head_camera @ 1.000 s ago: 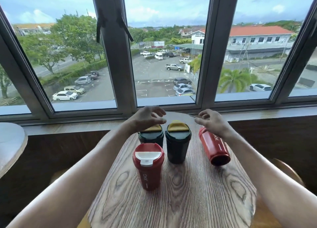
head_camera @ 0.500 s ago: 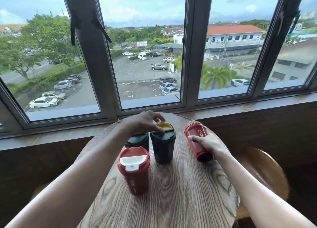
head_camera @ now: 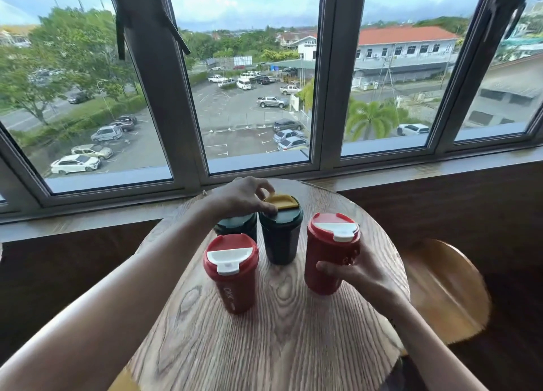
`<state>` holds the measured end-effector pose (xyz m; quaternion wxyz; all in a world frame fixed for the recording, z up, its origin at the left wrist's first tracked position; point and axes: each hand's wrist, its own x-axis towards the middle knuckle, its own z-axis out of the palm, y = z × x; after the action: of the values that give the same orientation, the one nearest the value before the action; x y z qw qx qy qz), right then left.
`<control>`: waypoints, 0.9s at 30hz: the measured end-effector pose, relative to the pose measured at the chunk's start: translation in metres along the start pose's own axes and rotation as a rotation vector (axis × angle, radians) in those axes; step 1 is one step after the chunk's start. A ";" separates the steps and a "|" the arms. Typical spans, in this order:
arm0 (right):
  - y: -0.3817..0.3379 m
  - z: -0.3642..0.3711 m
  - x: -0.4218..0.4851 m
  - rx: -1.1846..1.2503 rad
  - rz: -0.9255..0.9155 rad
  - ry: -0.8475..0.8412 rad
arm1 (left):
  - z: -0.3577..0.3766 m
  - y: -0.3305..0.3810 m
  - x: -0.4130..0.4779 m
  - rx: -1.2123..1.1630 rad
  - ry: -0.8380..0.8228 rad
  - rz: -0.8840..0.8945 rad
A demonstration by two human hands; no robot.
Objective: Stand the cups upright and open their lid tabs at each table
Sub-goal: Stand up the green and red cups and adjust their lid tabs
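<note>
On table [head_camera: 264, 346], upright red cup [head_camera: 329, 261], right hand [head_camera: 361, 276] clamped around it.

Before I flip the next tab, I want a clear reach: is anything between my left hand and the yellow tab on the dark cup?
Nothing visible. The left hand is already on the yellow tab, fingers touching its edge on the dark cup. The second dark cup sits beneath the wrist, not in the way.
</note>
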<state>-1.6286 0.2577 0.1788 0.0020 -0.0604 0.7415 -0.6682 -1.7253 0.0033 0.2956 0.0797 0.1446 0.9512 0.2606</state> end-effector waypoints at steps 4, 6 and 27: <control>0.000 0.019 -0.007 -0.048 -0.024 -0.078 | -0.001 -0.002 -0.003 -0.049 0.008 -0.027; 0.001 0.029 -0.008 -0.079 -0.052 -0.097 | -0.001 -0.001 -0.003 -0.063 0.010 -0.032; 0.003 0.062 -0.004 -0.171 -0.160 -0.138 | -0.002 -0.003 -0.004 -0.126 -0.017 -0.056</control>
<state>-1.6193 0.1970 0.1691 -0.0054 -0.1653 0.7867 -0.5948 -1.7225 -0.0013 0.2958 0.1038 0.1149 0.9358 0.3167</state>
